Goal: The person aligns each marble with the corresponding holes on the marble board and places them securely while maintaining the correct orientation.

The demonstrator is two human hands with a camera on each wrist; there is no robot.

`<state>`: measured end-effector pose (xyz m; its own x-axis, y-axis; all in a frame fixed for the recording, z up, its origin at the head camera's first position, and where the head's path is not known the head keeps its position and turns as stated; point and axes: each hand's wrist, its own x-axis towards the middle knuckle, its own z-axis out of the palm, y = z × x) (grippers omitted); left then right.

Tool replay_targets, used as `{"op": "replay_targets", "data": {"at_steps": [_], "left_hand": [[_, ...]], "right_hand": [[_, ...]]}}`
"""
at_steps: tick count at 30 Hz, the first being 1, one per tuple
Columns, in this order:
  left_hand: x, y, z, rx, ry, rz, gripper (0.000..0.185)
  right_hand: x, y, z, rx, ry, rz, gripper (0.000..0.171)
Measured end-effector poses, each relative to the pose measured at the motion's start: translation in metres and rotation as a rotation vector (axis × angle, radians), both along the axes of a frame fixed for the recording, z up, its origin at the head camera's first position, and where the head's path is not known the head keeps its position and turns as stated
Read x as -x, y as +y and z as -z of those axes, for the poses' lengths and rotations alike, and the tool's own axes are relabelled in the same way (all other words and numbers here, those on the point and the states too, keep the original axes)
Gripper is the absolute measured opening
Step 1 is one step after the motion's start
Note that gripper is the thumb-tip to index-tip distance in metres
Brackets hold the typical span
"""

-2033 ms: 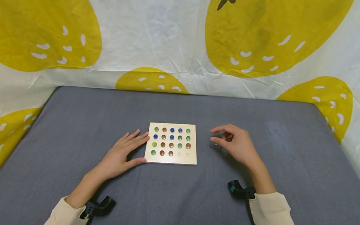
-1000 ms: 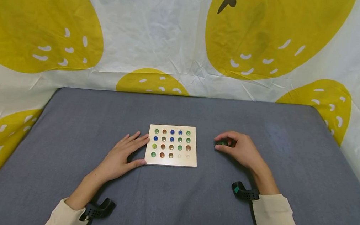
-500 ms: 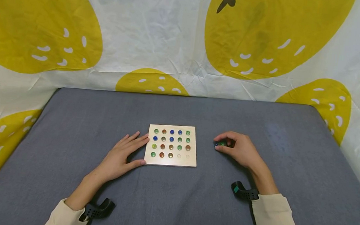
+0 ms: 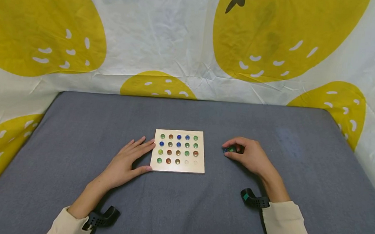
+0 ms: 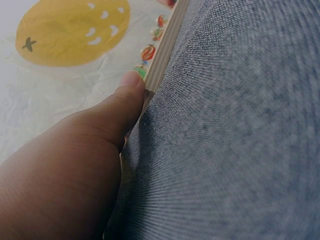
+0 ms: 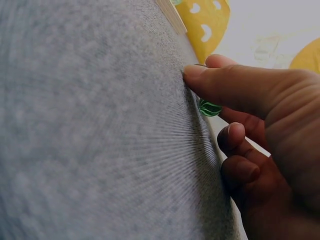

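A pale wooden board [image 4: 177,167] lies on the grey cloth, with rows of green, blue, brown and yellowish marbles in its hollows. The two hollows at the right end of its front row hold no marble. My left hand [image 4: 121,163] rests at the board's left side, fingers spread, thumb touching the near corner. To the right of the board, my right hand [image 4: 252,155] has thumb and fingers curled round a blue marble [image 4: 225,150] and a green marble [image 4: 231,149], low at the cloth. The green marble [image 6: 210,108] shows behind the thumb in the right wrist view; the blue one is hidden there.
The table [image 4: 179,213] is covered in grey cloth. Behind it hangs a white curtain [image 4: 161,29] with large yellow fruit prints. Black camera mounts [image 4: 254,199] sit at both wrists, by the cream sleeves [image 4: 287,222].
The right hand has moved slightly right and nearer the body, closing round the marbles; the blue and green ones have come into view between its fingers. The left hand and board stay put.
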<state>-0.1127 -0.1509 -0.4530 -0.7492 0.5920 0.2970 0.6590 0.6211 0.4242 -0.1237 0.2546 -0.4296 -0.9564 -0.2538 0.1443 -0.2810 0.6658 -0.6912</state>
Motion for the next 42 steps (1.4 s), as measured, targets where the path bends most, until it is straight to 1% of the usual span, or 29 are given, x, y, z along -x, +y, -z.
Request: {"op": "replay_targets", "data": {"at_steps": [11,24,32,42], "left_hand": [[-0.0001,-0.0004,-0.0006,0.005,-0.001,0.001,0.072],[-0.0007,-0.0009,-0.0011,0.004,-0.005,0.002,0.073],[-0.0006,-0.0009,-0.0011,0.008,-0.004,0.003,0.071],[-0.002,-0.0004,-0.0028,0.006,-0.018,-0.002,0.072]], "right_hand": [[-0.001,-0.0007,-0.0024,-0.015,0.0,0.009,0.016],[-0.0004,0.0008,-0.0023,-0.006,-0.01,-0.021,0.015],[-0.0007,0.0001,-0.0026,-0.02,-0.01,-0.012,0.014],[-0.0012,-0.0003,-0.0022,-0.028,0.021,-0.005,0.014]]}}
